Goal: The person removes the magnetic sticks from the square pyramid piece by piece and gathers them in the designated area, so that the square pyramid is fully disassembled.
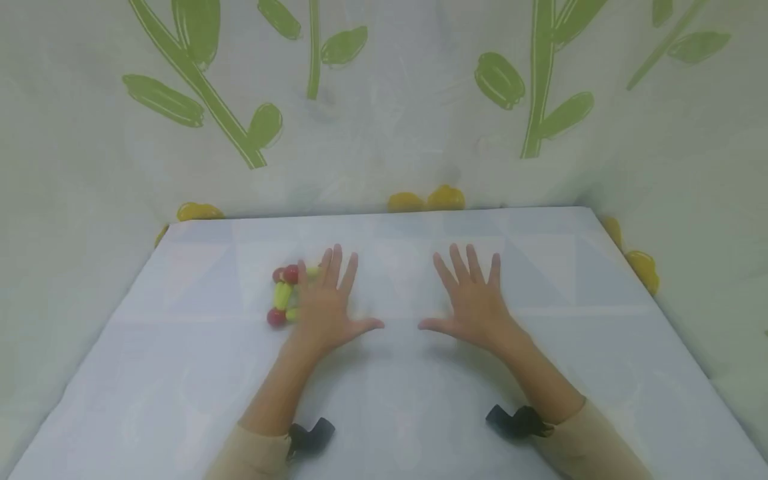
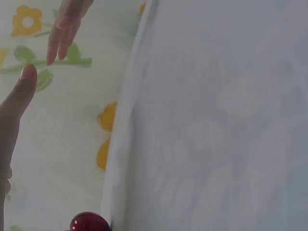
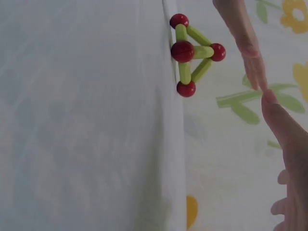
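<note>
Sleeves point(image 1: 255, 457), pale, two, lay nearest, with a black camera point(image 1: 313, 437) at each wrist. Left hand point(image 1: 327, 317): spread, fingers straight, grasping nothing, partly hiding the frame point(image 3: 201, 52) from above. Right hand point(image 1: 480, 310): likewise splayed, nothing grasped, well apart from the frame. Frame: one, red balls point(image 3: 183, 51) joined by yellow-green rods point(image 3: 185, 73), on the table point(image 1: 396, 413), left of its middle. Judged from where I stood: light, stiff, probably smooth plastic; balls looked slippery, joints likely to part under a twist. Best hold: a rod, pinched mid-length. Containers: none that I could see.
</note>
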The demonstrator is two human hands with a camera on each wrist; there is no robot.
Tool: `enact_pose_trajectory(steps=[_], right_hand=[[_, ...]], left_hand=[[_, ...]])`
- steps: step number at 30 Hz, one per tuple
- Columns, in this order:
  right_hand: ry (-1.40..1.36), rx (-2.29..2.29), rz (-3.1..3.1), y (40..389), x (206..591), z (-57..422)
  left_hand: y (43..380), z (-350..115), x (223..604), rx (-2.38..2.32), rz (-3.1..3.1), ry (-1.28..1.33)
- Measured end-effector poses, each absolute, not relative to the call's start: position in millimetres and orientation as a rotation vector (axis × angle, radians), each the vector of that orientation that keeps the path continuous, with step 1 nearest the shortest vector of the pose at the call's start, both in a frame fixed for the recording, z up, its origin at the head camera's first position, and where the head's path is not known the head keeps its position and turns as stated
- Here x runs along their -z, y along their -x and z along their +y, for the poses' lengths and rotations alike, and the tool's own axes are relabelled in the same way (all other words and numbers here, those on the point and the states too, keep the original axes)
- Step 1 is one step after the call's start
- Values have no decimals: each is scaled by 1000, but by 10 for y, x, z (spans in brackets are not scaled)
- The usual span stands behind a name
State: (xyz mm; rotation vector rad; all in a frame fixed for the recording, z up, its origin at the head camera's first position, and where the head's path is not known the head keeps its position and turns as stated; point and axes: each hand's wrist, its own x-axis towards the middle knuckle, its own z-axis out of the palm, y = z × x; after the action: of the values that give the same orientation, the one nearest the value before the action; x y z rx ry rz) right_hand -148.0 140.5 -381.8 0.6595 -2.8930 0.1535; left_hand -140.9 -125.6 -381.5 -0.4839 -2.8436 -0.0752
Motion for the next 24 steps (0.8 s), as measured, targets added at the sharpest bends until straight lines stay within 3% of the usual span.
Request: enact_pose_trajectory(steps=[24], right_hand=[[-819,-172,-2890,1631,3809,577]], left_hand=[[1273,-2087,3834,281,-2854,300]])
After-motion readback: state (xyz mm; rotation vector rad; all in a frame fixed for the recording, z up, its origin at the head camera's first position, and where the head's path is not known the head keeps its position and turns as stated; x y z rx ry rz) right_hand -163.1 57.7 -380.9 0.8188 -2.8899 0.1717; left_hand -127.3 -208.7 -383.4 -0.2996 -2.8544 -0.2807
